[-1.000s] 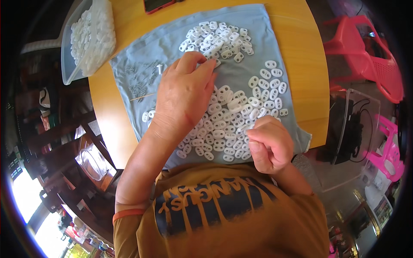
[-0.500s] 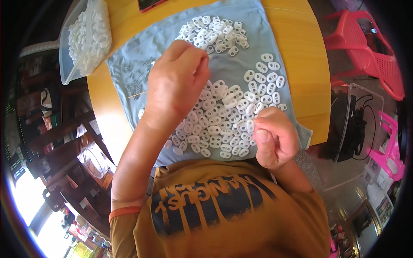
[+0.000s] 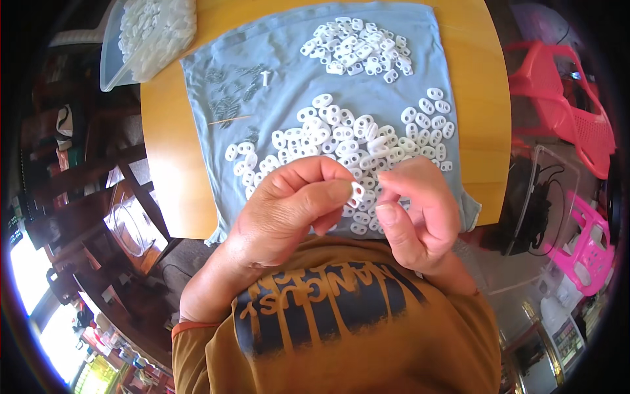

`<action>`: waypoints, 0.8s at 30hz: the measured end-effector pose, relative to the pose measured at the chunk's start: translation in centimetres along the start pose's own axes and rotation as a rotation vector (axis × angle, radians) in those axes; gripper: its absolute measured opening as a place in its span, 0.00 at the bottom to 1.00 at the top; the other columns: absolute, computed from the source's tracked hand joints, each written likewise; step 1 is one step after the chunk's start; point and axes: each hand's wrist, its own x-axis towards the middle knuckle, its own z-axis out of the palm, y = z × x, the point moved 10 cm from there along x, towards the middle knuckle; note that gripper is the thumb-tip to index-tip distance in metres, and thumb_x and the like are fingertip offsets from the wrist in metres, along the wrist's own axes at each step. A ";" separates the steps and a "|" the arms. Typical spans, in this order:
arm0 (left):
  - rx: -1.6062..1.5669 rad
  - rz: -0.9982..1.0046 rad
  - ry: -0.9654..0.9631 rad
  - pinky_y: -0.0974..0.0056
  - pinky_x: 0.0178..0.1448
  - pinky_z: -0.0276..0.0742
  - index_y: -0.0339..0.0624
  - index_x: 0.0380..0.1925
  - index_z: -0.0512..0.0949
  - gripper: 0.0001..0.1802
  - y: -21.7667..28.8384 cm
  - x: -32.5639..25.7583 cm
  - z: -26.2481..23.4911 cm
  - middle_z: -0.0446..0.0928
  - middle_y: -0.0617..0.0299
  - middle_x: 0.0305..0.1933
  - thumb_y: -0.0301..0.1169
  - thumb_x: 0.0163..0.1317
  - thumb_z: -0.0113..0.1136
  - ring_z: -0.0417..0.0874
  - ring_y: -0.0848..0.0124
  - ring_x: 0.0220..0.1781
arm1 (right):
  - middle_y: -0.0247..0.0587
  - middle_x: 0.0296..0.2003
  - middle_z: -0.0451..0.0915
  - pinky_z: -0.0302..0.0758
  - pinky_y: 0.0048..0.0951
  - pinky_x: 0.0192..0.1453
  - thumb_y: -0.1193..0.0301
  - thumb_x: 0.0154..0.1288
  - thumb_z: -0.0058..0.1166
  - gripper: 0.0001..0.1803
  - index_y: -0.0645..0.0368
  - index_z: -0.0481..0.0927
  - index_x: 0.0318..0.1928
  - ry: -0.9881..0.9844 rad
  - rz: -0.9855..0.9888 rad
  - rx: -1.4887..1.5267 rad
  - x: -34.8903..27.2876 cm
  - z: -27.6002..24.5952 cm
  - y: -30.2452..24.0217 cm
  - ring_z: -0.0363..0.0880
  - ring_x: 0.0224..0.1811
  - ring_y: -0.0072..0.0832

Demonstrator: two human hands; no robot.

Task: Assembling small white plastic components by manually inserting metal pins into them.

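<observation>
My left hand (image 3: 289, 203) pinches a small white two-hole cord-lock piece (image 3: 356, 194) between thumb and forefinger, above the near part of the cloth. Just to its right, my right hand (image 3: 420, 220) is curled, thumb and forefinger bent around a white oval cord-lock piece that is hard to make out against the pile behind. Below and beyond both hands spreads a pile of white oval two-hole cord-lock pieces (image 3: 344, 133); my hands cover part of it. Smaller, squarer white two-hole pieces (image 3: 361, 46) lie heaped at the far side.
A blue-grey cloth (image 3: 289, 49) covers much of the wooden table (image 3: 482, 98). On its left lie small metal springs (image 3: 226, 108), a thin stick (image 3: 230, 120) and a white T-shaped piece (image 3: 266, 78). A clear tub (image 3: 157, 39) of white pieces stands far left; a red chair (image 3: 558, 98) stands right.
My left hand has come back from the far heap toward me with a small white piece in its fingers. My right hand stays near the pile, turned slightly.
</observation>
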 end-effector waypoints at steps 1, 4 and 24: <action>-0.051 -0.034 -0.024 0.77 0.27 0.62 0.36 0.35 0.76 0.06 -0.4 -0.2 0.2 0.72 0.69 0.25 0.27 0.61 0.54 0.66 0.82 0.23 | 0.37 0.27 0.77 0.66 0.28 0.30 0.80 0.54 0.56 0.14 0.65 0.76 0.43 -0.010 -0.003 0.001 0.4 0.2 -0.2 0.71 0.23 0.28; -0.087 -0.026 -0.090 0.78 0.27 0.62 0.38 0.34 0.76 0.05 -0.9 -0.7 0.3 0.71 0.70 0.25 0.27 0.62 0.53 0.66 0.83 0.23 | 0.36 0.27 0.76 0.66 0.27 0.29 0.81 0.52 0.57 0.12 0.64 0.78 0.40 -0.113 -0.064 -0.057 1.0 1.8 -1.2 0.71 0.25 0.28; 0.543 0.646 0.321 0.72 0.29 0.67 0.37 0.27 0.75 0.02 1.9 -5.9 -9.8 0.72 0.63 0.26 0.22 0.54 0.59 0.71 0.77 0.24 | 0.38 0.25 0.74 0.69 0.26 0.33 0.79 0.54 0.56 0.04 0.63 0.75 0.31 -0.405 -0.062 -0.441 7.8 11.7 2.9 0.73 0.28 0.29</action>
